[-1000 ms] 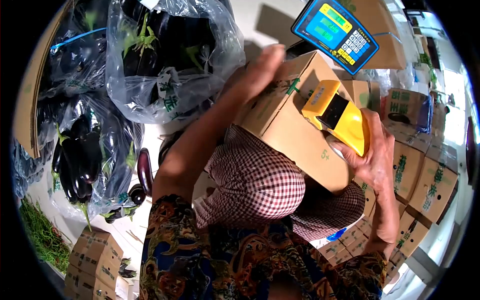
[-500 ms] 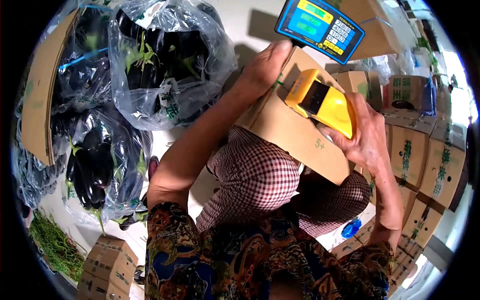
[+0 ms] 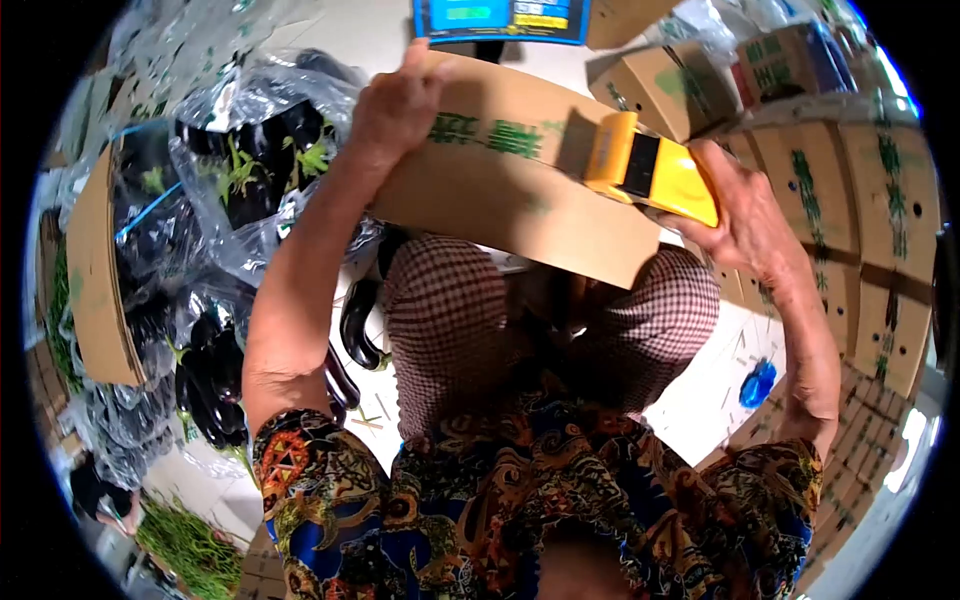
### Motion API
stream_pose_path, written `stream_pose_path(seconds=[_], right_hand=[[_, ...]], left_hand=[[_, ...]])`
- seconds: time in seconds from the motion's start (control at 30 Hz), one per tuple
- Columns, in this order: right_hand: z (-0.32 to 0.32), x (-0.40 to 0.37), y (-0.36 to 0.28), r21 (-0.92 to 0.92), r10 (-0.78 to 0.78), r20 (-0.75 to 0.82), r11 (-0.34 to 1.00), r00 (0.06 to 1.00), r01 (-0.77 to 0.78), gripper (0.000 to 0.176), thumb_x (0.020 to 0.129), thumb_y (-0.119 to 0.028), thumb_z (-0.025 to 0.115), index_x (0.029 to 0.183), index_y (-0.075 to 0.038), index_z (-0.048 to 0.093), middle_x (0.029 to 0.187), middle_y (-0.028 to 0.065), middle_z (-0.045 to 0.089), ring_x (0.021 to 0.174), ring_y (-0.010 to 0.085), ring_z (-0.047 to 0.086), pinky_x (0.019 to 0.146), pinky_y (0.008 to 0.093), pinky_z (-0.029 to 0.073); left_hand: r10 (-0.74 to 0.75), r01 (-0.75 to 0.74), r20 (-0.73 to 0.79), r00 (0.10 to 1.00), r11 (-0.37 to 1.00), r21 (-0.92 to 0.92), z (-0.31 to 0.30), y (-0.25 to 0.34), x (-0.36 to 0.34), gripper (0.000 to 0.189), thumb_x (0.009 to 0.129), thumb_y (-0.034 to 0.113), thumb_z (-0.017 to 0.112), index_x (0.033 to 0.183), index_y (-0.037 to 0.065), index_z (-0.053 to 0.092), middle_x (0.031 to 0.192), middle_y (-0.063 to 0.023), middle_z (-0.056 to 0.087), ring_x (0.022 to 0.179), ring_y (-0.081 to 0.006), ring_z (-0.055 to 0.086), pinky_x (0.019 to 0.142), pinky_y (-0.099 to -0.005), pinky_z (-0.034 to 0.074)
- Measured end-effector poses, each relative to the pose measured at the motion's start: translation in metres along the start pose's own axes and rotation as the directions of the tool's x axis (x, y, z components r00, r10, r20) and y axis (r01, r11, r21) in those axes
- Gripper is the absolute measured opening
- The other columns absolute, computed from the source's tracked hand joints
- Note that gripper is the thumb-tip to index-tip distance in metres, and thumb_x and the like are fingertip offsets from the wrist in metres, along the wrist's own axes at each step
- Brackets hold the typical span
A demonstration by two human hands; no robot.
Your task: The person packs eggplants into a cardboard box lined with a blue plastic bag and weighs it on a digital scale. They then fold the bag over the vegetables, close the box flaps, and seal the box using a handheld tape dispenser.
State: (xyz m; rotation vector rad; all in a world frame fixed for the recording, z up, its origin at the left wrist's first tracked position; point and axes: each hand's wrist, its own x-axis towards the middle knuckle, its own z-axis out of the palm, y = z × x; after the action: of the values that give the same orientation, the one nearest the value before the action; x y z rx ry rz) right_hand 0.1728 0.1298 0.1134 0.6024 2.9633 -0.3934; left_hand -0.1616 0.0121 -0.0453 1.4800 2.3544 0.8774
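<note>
A cardboard box (image 3: pixel 480 190) with green printing lies across the view above my knees. My left hand (image 3: pixel 400 108) holds its upper left edge, fingers pressed on the cardboard. At the box's right end, my right hand (image 3: pixel 735 205) is closed round a yellow tool (image 3: pixel 655 170) with a dark middle part, which rests against the cardboard. Just beyond the box, at the top edge, part of a blue scale display (image 3: pixel 500 18) shows. The underside of the box is hidden.
Eggplants (image 3: pixel 265 165) in clear plastic bags fill the left, beside an open carton (image 3: pixel 98 270). Loose eggplants (image 3: pixel 360 325) lie by my left knee. Stacked cartons (image 3: pixel 810 200) stand at right, near a blue object (image 3: pixel 758 384). Green vegetables (image 3: pixel 190 535) and part of a person (image 3: pixel 100 495) are lower left.
The box has turned to lie more level, showing its printed side, and my left hand has moved left with it. The yellow tool stays in my right hand. The view has shifted.
</note>
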Motion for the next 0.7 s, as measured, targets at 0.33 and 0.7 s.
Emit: stream_pose_path(seconds=[0.33, 0.7], right_hand=[[0.04, -0.092, 0.059, 0.122, 0.176, -0.087, 0.979, 0.981, -0.165, 0.059, 0.081, -0.056, 0.066, 0.111, -0.009, 0.046, 0.075, 0.0165, 0.061, 0.069, 0.0322, 0.065, 0.062, 0.0432, 0.053], [0.103, -0.091, 0.088, 0.299, 0.209, -0.061, 0.937, 0.976, -0.182, 0.06, 0.082, -0.055, 0.063, 0.112, -0.008, 0.042, 0.081, 0.0184, 0.06, 0.07, 0.0333, 0.065, 0.063, 0.0443, 0.054]], left_hand=[[0.022, -0.023, 0.057, 0.998, 1.0, 0.013, -0.015, 0.014, 0.0, 0.059, 0.094, 0.053, 0.038, 0.135, 0.01, 0.044, 0.109, -0.0282, 0.062, 0.107, -0.0448, 0.056, 0.093, -0.0461, 0.043], [-0.156, 0.157, 0.118, 0.981, 0.988, 0.001, -0.02, 0.023, 0.002, 0.065, 0.093, 0.057, 0.038, 0.137, 0.009, 0.044, 0.124, -0.0266, 0.057, 0.12, -0.0406, 0.051, 0.102, -0.0421, 0.037]])
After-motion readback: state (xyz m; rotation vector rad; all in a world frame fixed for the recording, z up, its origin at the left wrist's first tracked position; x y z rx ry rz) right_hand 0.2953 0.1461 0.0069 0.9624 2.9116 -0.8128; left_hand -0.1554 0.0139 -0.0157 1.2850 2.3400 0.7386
